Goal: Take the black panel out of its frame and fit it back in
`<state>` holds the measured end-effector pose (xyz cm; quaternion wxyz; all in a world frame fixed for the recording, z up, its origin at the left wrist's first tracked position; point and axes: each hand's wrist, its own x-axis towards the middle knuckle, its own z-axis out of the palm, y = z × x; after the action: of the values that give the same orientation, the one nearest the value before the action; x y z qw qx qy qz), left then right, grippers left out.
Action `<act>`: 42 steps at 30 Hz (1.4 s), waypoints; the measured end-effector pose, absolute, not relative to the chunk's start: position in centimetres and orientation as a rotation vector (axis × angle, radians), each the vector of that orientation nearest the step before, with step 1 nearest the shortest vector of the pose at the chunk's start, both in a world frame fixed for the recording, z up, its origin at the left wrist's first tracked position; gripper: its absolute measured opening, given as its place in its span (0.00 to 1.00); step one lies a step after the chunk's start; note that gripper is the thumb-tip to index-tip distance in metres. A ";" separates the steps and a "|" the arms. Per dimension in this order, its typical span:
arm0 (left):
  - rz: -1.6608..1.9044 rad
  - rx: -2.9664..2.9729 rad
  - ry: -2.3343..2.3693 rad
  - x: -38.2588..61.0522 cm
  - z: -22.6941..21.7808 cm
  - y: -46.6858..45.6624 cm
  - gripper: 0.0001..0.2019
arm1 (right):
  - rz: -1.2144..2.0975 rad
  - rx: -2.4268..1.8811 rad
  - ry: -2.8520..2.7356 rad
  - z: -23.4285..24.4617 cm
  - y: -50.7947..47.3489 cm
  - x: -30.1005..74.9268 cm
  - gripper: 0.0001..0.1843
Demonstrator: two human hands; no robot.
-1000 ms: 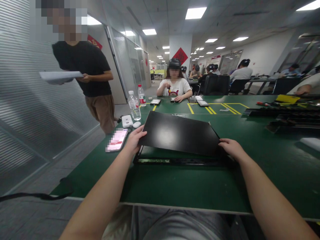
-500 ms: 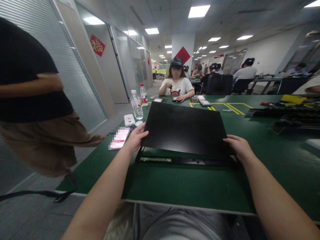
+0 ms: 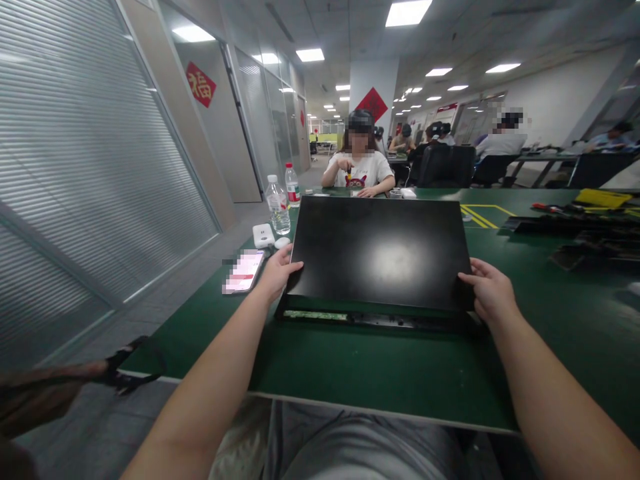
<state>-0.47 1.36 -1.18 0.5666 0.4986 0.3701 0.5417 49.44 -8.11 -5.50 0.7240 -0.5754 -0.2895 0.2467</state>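
A flat black display panel (image 3: 375, 253) is held tilted between both hands, with a bright glare patch on its surface. My left hand (image 3: 278, 272) grips its left edge, thumb on the front. At the right edge, my right hand (image 3: 490, 288) pinches the panel between thumb and fingers. Beneath it on the table lies a black frame (image 3: 415, 322), mostly covered by the panel. Along the frame's near strip a green circuit board (image 3: 316, 315) shows. Whether the panel touches the frame cannot be made out.
On the green table (image 3: 380, 377), a phone (image 3: 245, 270), a white device (image 3: 263, 235) and two bottles (image 3: 278, 205) stand left. Dark strips (image 3: 590, 233) and a yellow item (image 3: 603, 199) lie right. A person (image 3: 359, 160) sits opposite, holding a tool.
The panel's right side has come up and its edge is more level, with glare now on it. Both hands keep hold. The standing person at left has mostly left view.
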 end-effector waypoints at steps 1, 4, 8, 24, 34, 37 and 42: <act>1.283 1.167 0.889 -0.4 -1.2 1.3 0.36 | 0.539 -1.268 -0.662 -5.5 -8.1 49.2 0.29; 1.331 1.167 0.933 -0.1 -1.1 1.0 0.35 | 0.536 -1.244 -0.730 -5.3 -8.2 48.5 0.28; 1.382 1.205 0.942 0.2 -1.1 0.8 0.35 | 0.515 -1.206 -0.700 -5.2 -8.2 47.8 0.25; 1.456 1.311 1.052 1.1 -2.1 0.8 0.32 | 0.547 -1.249 -0.642 -5.0 -8.5 48.2 0.25; 1.433 1.309 1.044 1.3 -2.0 0.5 0.32 | 0.571 -1.296 -0.615 -4.7 -8.7 47.9 0.25; 1.444 1.327 1.030 1.3 -1.8 0.5 0.31 | 0.584 -1.297 -0.586 -4.5 -8.7 47.6 0.25; 1.455 1.351 1.033 1.3 -2.0 0.7 0.31 | 0.612 -1.302 -0.583 -4.3 -8.9 47.4 0.25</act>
<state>1.30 0.71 -2.00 0.4365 0.5430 0.4154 0.5849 47.38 -8.89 -4.26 0.7137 -0.5876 -0.2631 0.2760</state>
